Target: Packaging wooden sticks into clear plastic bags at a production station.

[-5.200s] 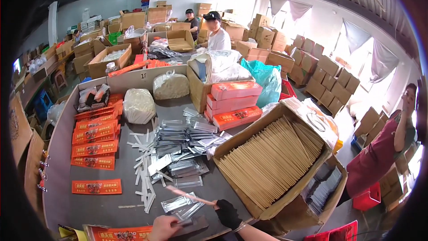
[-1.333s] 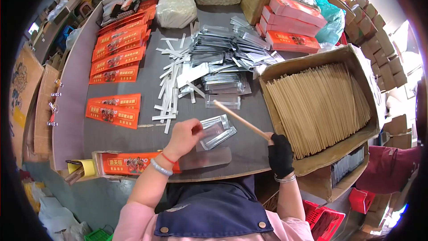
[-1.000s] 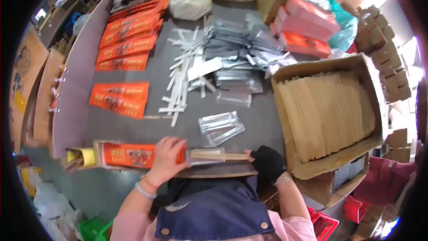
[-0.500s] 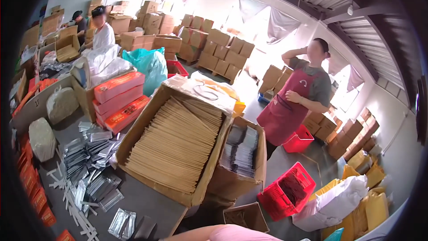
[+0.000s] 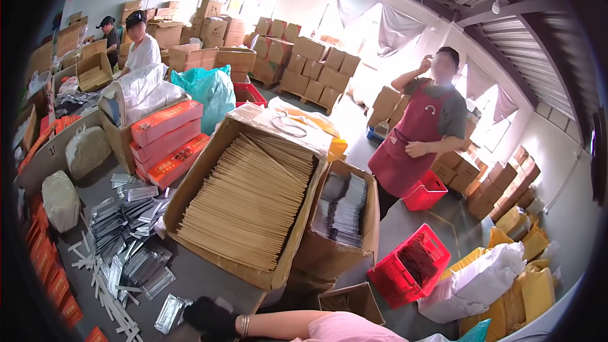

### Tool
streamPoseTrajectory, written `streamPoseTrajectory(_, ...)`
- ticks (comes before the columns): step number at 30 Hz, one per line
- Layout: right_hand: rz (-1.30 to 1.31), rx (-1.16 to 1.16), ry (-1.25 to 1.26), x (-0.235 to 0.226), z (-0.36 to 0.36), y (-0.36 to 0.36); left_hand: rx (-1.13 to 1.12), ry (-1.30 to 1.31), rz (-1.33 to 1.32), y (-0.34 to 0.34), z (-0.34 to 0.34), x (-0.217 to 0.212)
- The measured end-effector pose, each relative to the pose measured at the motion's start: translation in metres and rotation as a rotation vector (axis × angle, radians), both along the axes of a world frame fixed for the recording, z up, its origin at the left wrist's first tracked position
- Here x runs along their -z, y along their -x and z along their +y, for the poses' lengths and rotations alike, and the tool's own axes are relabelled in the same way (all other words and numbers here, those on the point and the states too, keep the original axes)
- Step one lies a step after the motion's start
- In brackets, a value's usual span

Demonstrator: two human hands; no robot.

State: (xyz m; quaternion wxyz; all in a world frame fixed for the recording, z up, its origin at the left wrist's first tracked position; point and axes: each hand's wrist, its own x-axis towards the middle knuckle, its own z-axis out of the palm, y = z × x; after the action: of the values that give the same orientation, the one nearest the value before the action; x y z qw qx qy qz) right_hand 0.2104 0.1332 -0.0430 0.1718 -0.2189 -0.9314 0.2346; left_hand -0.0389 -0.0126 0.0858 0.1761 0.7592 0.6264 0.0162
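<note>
**Packing Looked Far From Finished, With a Near-Full Carton of Sticks**

The right hand (image 5: pixel 212 320), in a black glove, lay low on the grey surface (image 5: pixel 209 278) at the near edge. It was too curled and too close to the rim of the view to tell whether it was closed on anything. The left hand was out of sight. Just beside the glove lay one flat silver pouch (image 5: pixel 170 312), apart from the others.

Farther out, loose white strips (image 5: pixel 111 297) and a heap of empty silver pouches (image 5: pixel 123 228) were scattered over the surface. Along the left edge ran a row of orange packs (image 5: pixel 47 259), which seemed to be the finished ones.

Behind the hand, the big carton (image 5: pixel 303 228) held thin tan sticks (image 5: pixel 250 199) almost to its brim, so most of the work probably remained. Well beyond it, a person in a red apron (image 5: pixel 411 145) stood on the floor.
</note>
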Motion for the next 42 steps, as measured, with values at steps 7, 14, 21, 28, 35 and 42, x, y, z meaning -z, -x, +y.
streamPoseTrajectory(7, -0.077, 0.084, 0.175, -0.011, -0.007, 0.005, -0.655, -0.290, -0.012, -0.002, -0.061, 0.082)
streamPoseTrajectory(14, -0.018, -0.010, -0.070, 0.011, -0.003, 0.001, -0.824, -0.251, -0.039, -0.046, -0.069, 0.136)
streamPoseTrajectory(21, -0.310, -0.103, -0.117, -0.042, 0.003, -0.007, -1.070, -0.285, -0.178, -0.057, -0.070, 0.133)
streamPoseTrajectory(28, -0.340, -0.266, 0.024, -0.045, -0.011, 0.000, -1.105, -0.228, -0.307, -0.056, -0.085, 0.133)
streamPoseTrajectory(35, -0.092, -0.355, 0.036, -0.006, -0.058, 0.059, -1.012, -0.138, -0.268, -0.047, -0.082, 0.129)
streamPoseTrajectory(42, -0.036, 0.175, -0.130, -0.014, 0.030, -0.018, -0.923, -0.448, -0.276, 0.020, -0.031, 0.130)
